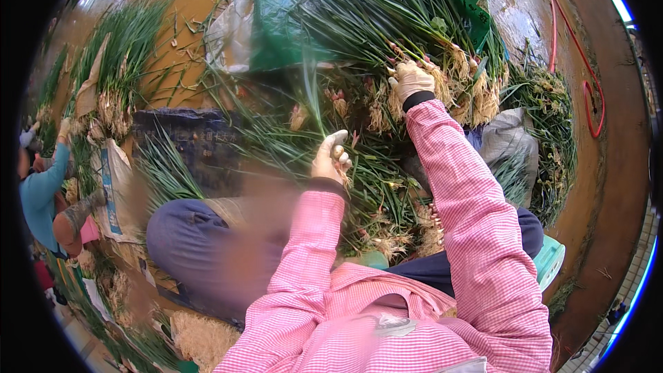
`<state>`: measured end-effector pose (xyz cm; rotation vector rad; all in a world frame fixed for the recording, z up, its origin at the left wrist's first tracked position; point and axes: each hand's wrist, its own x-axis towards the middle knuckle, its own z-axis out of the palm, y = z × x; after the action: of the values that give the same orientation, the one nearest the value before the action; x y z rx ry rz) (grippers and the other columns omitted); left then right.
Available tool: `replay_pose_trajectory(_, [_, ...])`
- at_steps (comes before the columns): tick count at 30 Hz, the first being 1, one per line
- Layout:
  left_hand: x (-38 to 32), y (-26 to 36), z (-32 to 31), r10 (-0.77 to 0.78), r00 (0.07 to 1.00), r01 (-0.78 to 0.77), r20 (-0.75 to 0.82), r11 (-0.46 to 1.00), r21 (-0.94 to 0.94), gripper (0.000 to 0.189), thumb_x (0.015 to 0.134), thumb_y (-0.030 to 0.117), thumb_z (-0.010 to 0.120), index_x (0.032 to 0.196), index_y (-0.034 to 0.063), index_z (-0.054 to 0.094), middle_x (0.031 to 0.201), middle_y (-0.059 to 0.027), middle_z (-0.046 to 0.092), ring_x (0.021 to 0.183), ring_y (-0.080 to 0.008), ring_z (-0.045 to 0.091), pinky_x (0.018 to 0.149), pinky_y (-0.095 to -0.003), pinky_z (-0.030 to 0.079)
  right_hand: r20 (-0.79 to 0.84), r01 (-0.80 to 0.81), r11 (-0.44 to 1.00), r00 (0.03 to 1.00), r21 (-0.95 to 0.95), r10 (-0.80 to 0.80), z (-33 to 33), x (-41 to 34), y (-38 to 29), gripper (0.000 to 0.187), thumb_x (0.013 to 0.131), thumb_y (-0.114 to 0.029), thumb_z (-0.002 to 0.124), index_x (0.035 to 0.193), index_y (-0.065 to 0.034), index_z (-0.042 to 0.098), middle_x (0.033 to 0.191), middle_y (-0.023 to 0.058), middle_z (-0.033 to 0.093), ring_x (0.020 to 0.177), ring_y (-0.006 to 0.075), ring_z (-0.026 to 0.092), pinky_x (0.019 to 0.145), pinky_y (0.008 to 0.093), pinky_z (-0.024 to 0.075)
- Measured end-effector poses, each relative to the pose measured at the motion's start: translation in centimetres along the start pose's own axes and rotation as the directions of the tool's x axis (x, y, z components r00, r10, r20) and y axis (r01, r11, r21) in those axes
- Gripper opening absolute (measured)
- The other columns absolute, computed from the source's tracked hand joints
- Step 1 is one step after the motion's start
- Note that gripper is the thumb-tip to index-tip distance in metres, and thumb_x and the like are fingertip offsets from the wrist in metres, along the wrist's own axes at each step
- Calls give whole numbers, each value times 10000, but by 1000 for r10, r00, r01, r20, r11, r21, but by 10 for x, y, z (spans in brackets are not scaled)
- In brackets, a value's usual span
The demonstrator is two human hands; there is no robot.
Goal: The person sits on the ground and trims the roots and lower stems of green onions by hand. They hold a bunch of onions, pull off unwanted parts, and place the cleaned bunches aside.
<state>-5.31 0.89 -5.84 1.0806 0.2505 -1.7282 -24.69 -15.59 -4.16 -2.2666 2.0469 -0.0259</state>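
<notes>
My left hand, with white-covered fingertips, is closed around the stems of a few green garlic plants. Their leaves point away from me and blur; pale bulbs show at the curled fingers. My right hand, in a pale glove, reaches into a large heap of green garlic with long dark leaves. Its fingers curl over stems just above the pale roots. Between my knees lies a looser pile of green garlic. Green plastic sacking lies partly under the heap.
Upright green garlic bunches stand on wet brown ground to the left. A person in a blue sleeve works there. Leafy trimmings lie right, beside a grey sack. A red hose curves along the ground. A green stool shows beside me.
</notes>
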Motion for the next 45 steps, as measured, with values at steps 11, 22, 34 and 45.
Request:
replay_pose_trajectory(11, [15,-10,2,-59,988,24,141,971,238,210,898,200,666,1035,43,686,716,32,587,633,-51,546,529,-192,433,-102,593,762,802,261,-589,3,-151,-23,212,833,-206,676,1024,-188,587,750,13,564,634,216,599,526,331,481])
replay_pose_trajectory(22, [-7,-17,-9,-67,902,2,426,989,151,332,999,245,452,1095,-22,625,816,-46,644,670,-104,557,652,-209,470,794,-819,20,550,574,-259,51,-61,-63,562,906,-461,602,1192,22,569,886,99,640,758,203,595,683,306,513])
replay_pose_trajectory(34, [-76,32,58,307,765,-495,566,842,213,267,993,142,443,1179,-7,562,637,41,457,552,-79,443,562,-208,433,235,59,913,958,404,-166,-256,-51,-2,377,926,-325,616,1165,-34,608,946,75,663,806,143,637,772,308,535])
replay_pose_trajectory(45, [-51,20,83,174,762,-448,623,837,314,387,967,440,468,933,82,610,551,76,415,425,-77,334,408,-235,302,89,62,589,971,806,-224,-165,-77,-76,467,906,-345,596,1259,-43,547,1181,130,605,1055,221,585,909,350,476])
